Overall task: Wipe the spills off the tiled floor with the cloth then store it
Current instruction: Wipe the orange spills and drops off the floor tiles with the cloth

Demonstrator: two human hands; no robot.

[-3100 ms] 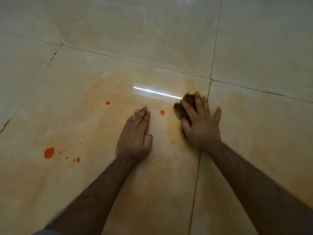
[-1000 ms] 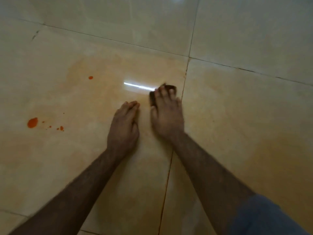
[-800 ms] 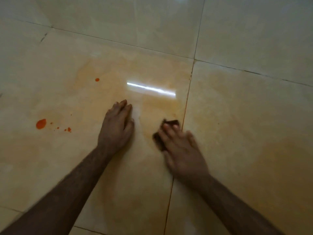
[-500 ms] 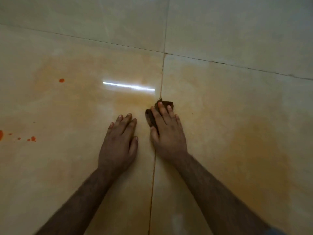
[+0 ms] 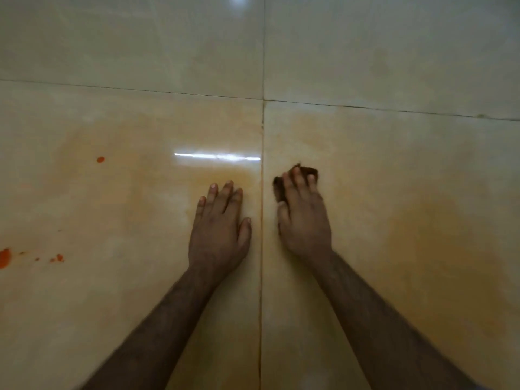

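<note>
Fingers: right fingers [image 5: 294,182] curl over the cloth [image 5: 306,171], pressing the dark wad onto the floor, so that hand has hold of it. Left fingers [image 5: 225,198] lie straight and flat on the tile, holding nothing, just propping.

Head view, right hand [image 5: 305,220]: sits just right of the grout line [image 5: 261,277], cloth poking out past the fingertips and at the thumb side.

Head view, left hand [image 5: 219,232]: palm down just left of the same line, near the other hand but not touching it.

Cloth: on the right tile, under the right hand, touching the floor.

Changed: half a second back the cloth was riding right on the grout line; now it's fully over on the right tile. A bit before that it was pulled back closer to the body, so it looks like back-and-forth scrubbing that's drifting rightward. The left hand has barely budged relative to the line.

Spills [image 5: 4,257]: orange blob and small drops at the far left edge, plus one dot [image 5: 100,159] higher up, all well apart from the cloth. They look the same as before, untouched.

Haze [image 5: 422,235]: faint orange smear across both near tiles.

My take: wiping is mid-way at best. The cloth is heading away from the obvious drops, so it'll need to come back left, and storing is a long way off.
</note>
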